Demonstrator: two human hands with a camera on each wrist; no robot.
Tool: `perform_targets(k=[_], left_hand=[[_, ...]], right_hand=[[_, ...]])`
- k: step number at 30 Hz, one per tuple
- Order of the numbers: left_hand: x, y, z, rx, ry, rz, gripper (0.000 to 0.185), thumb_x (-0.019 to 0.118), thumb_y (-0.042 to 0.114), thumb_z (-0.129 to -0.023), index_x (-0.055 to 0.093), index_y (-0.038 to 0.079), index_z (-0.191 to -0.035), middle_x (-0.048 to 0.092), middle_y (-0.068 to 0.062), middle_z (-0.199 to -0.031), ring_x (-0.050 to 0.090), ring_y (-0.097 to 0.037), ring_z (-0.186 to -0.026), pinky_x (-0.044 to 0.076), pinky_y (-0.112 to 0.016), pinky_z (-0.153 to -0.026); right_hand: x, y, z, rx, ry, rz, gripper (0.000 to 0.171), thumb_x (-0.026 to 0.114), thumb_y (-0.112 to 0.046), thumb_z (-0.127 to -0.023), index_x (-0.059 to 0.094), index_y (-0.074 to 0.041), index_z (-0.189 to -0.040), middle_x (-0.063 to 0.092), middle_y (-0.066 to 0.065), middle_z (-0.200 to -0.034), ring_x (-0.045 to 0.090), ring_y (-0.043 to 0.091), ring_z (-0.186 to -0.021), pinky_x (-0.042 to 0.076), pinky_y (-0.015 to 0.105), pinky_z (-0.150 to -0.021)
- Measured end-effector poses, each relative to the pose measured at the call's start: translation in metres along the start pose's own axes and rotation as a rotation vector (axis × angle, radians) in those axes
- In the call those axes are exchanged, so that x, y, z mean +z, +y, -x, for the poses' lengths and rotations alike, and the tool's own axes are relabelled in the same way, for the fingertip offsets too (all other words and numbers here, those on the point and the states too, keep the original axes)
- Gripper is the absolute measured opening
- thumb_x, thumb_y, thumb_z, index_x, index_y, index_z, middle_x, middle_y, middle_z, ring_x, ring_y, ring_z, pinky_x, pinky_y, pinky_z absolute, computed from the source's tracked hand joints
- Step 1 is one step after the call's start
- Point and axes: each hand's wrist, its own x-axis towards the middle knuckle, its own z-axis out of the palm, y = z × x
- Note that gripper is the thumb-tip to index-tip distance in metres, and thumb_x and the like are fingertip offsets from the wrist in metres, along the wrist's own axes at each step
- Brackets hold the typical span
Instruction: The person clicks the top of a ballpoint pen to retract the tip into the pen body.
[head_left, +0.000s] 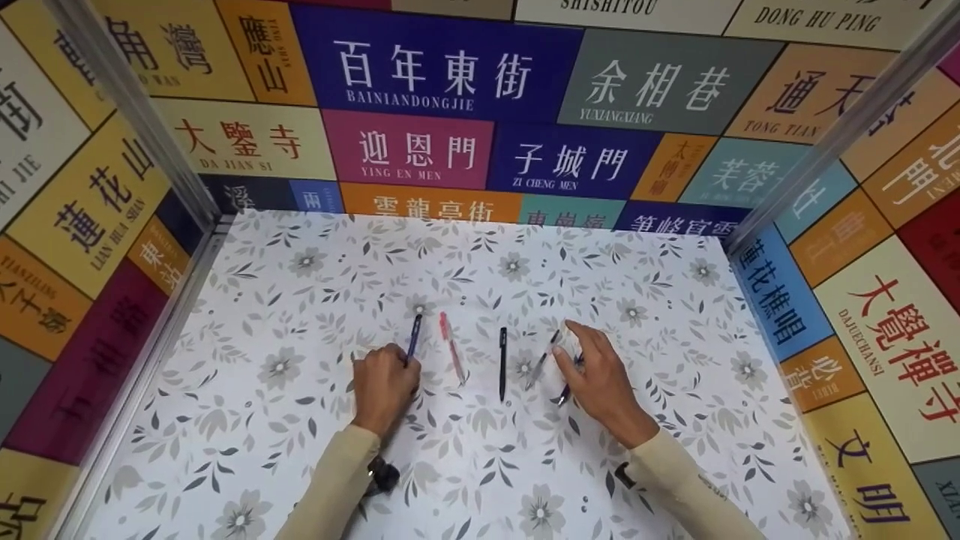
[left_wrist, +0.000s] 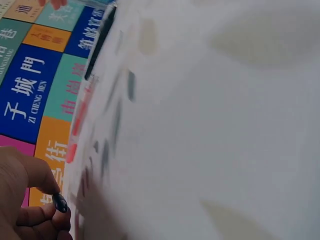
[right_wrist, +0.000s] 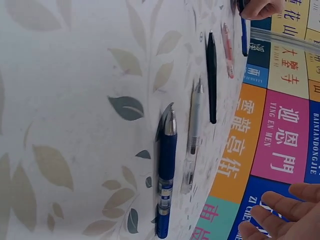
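Note:
My left hand [head_left: 384,382] pinches a slim blue pen [head_left: 415,337] that points away from me; its dark rounded end [left_wrist: 60,202] shows between thumb and fingers in the left wrist view. To its right lie a pink pen [head_left: 451,346], a black pen [head_left: 502,364] and a clear pen [head_left: 543,361]. A thicker dark blue pen [right_wrist: 167,170] with a silver tip lies rightmost, partly covered by my right hand [head_left: 600,371] in the head view. That hand hovers over the right end of the row, fingers loosely extended [right_wrist: 285,215], apart from the pens in the right wrist view.
A white tabletop cloth [head_left: 240,450] with grey flowers and leaves lies under the pens. Upright panels [head_left: 435,67] with coloured Chinese sign blocks border the back and both sides. Metal posts [head_left: 165,150] stand at the back corners.

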Motion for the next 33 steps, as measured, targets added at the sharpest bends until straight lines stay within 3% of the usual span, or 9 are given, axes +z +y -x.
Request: perform_targets(k=[3,6,10,15,24,30,33], left_hand=[[-0.004,0.007,-0.001,-0.058,-0.046,0.133,0.012,0.075,0.014,-0.086,0.075,0.008,-0.076,0.072,-0.007,-0.071,0.071,-0.035,-0.07,0.057,-0.053,-0.069],[-0.006,0.015,-0.001,-0.07,-0.078,0.275,0.008,0.076,0.012,-0.088,0.077,0.008,-0.081,0.07,-0.001,-0.073,0.067,-0.025,-0.069,0.056,-0.045,-0.068],[-0.006,0.024,0.002,-0.024,-0.102,0.436,0.005,0.077,0.01,-0.092,0.078,0.007,-0.088,0.07,0.002,-0.077,0.061,-0.015,-0.069,0.051,-0.032,-0.065],[-0.004,0.033,0.007,0.012,-0.145,0.604,0.003,0.081,0.005,-0.095,0.079,0.006,-0.093,0.072,0.002,-0.08,0.062,-0.015,-0.069,0.047,-0.022,-0.06],[0.001,0.044,0.011,0.01,-0.213,0.68,0.004,0.082,0.004,-0.093,0.079,0.005,-0.096,0.073,0.002,-0.085,0.063,-0.015,-0.076,0.05,-0.022,-0.067],[0.004,0.049,0.014,0.052,-0.244,0.714,0.003,0.08,0.003,-0.096,0.078,0.004,-0.097,0.074,-0.001,-0.087,0.067,-0.016,-0.079,0.056,-0.024,-0.07],[0.004,0.051,0.015,0.066,-0.258,0.718,0.004,0.08,0.005,-0.096,0.079,0.003,-0.099,0.075,-0.001,-0.089,0.067,-0.013,-0.081,0.058,-0.027,-0.073]], right_hand=[[-0.001,-0.004,-0.001,0.021,-0.016,-0.019,0.052,0.069,-0.03,-0.111,0.06,-0.002,-0.154,0.063,0.025,-0.148,0.06,0.043,-0.139,0.05,0.062,-0.112],[-0.001,-0.007,-0.001,0.033,-0.026,-0.053,0.051,0.068,-0.029,-0.111,0.06,-0.002,-0.154,0.064,0.022,-0.149,0.061,0.041,-0.139,0.051,0.061,-0.112],[-0.001,-0.012,-0.003,0.049,-0.046,-0.127,0.048,0.066,-0.027,-0.113,0.06,-0.002,-0.153,0.067,0.019,-0.147,0.064,0.038,-0.135,0.053,0.06,-0.108],[-0.004,-0.021,-0.006,0.094,-0.096,-0.249,0.045,0.062,-0.026,-0.115,0.059,-0.003,-0.153,0.069,0.015,-0.145,0.067,0.035,-0.13,0.055,0.057,-0.106],[-0.006,-0.025,-0.008,0.13,-0.12,-0.302,0.044,0.061,-0.027,-0.115,0.062,-0.005,-0.153,0.07,0.013,-0.144,0.07,0.034,-0.125,0.056,0.058,-0.104],[-0.007,-0.028,-0.01,0.161,-0.118,-0.321,0.04,0.06,-0.026,-0.115,0.065,-0.007,-0.15,0.074,0.009,-0.139,0.074,0.026,-0.117,0.06,0.046,-0.098],[-0.007,-0.03,-0.01,0.188,-0.125,-0.389,0.038,0.059,-0.025,-0.116,0.065,-0.005,-0.148,0.074,0.011,-0.136,0.076,0.026,-0.111,0.063,0.043,-0.094]])
